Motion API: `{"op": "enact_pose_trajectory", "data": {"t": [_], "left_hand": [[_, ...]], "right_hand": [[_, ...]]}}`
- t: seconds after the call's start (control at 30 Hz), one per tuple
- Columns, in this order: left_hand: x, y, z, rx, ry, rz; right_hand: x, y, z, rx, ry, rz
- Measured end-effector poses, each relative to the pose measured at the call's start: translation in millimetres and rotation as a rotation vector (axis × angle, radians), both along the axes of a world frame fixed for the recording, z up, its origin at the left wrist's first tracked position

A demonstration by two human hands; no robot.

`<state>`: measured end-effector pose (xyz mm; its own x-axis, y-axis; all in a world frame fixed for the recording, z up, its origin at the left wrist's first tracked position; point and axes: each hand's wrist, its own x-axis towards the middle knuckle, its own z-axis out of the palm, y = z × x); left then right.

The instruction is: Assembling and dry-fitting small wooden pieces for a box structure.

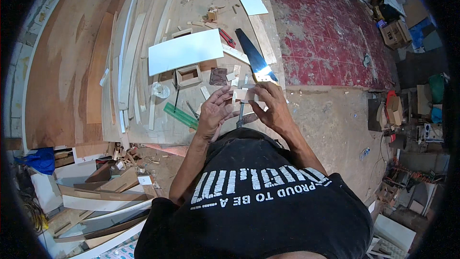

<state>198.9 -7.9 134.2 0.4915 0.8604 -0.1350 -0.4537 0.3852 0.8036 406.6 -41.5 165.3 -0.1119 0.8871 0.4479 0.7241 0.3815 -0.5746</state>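
Note:
My right hand [272, 106] pinches a small pale wooden block [243, 95] between thumb and fingers, just above the near edge of the workbench. Close to the block's left side is my left hand [215, 112], its fingers apart and nothing visible in them. A thin metal tool [241, 115] shows upright between the hands; its lower end is hidden by my shirt. Beyond the hands lie a dark square of sandpaper [218, 76] and small wood offcuts [231, 76]. A handsaw [252, 53] with a dark blade lies past my right hand.
On the plywood worktop [189, 134] are a white panel [186, 52], a small open wooden box [189, 75], a green ruler [180, 116], red-handled pliers [227, 38] and a clear cup [160, 90]. Long wood strips [132, 62] line the left. Scrap boards [103, 194] pile on the floor.

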Motion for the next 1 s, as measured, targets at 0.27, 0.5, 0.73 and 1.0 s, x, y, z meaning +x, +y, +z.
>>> {"op": "enact_pose_trajectory", "data": {"t": [0.27, 0.5, 0.73, 1.0], "left_hand": [[0, 2, -14, -0.129, 0.115, 0.073], [-26, -6, -76, -0.234, 0.520, 0.163], [-42, -37, -126, -0.153, 0.796, 0.233], [-36, -47, -125, -0.134, 0.900, 0.214]], "right_hand": [[20, -3, -31, -0.152, 0.176, -0.072], [63, -15, -94, -0.202, 0.169, -0.210], [108, -67, -196, -0.313, 0.020, -0.348], [119, -103, -266, -0.453, -0.069, -0.402]]}}
